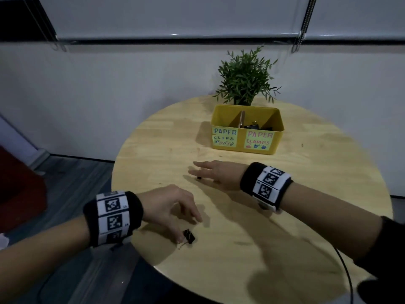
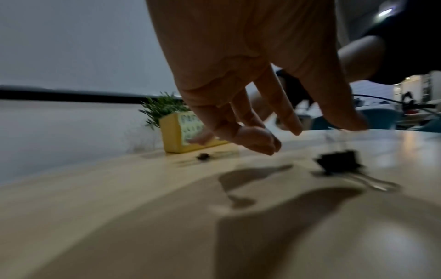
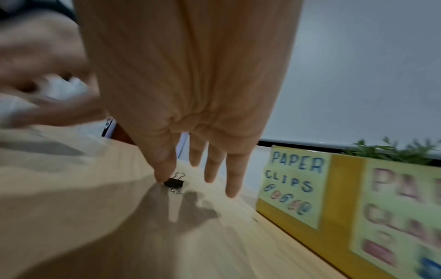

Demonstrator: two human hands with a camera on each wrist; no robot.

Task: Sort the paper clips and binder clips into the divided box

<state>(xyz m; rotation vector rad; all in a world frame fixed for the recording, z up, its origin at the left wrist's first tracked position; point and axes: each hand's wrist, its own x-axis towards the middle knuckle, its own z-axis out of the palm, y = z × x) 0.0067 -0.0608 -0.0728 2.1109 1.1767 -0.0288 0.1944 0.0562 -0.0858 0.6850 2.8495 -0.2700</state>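
Observation:
A yellow divided box stands at the back of the round table, labelled "PAPER CLIPS" on the left and "PAPER CLAMPS" on the right. Black binder clips lie in its right compartment. A black binder clip lies near the table's front left edge. My left hand hovers just over it, fingers loosely curled, thumb at its raised wire handle, holding nothing. A smaller black binder clip lies mid-table. My right hand is spread flat above it, thumb tip touching it.
A potted green plant stands right behind the box. The wooden table ends close to my left wrist. A black cable runs over the table's near right edge. A red object sits on the floor at the left.

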